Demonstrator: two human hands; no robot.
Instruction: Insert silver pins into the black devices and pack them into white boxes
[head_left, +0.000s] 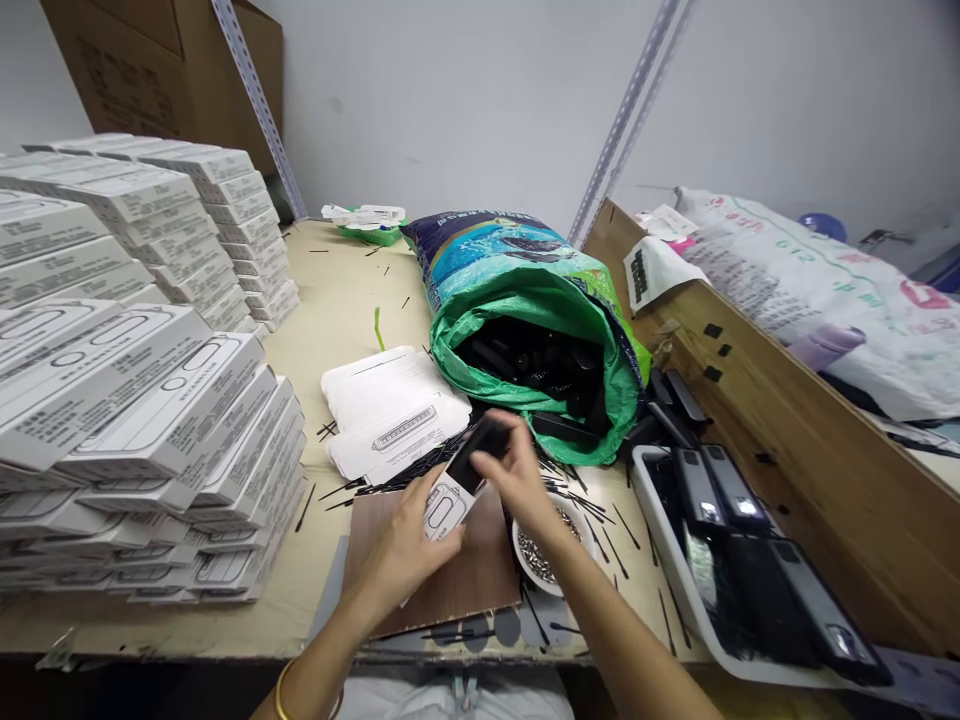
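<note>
Over a brown board (465, 590) at the table's front, my left hand (405, 545) is closed around a small white printed box (446, 510), tilted up to the right. My right hand (521, 485) pinches a black flat device (481, 450) between thumb and fingers, at the box's upper end. The device's lower part meets the box's end; how far inside it sits cannot be seen. Below my right wrist stands a white bowl (525, 560) of small metal pieces. Thin black sticks (420, 465) lie scattered around, and white printed leaflets (397, 400) lie behind my left hand.
Stacks of white boxes (172, 400) fill the left side. A green-lined sack (450, 325) with black items lies open at the back. On the right, a white tray (656, 530) holds black and silver devices (810, 600), beside a wooden board (810, 440).
</note>
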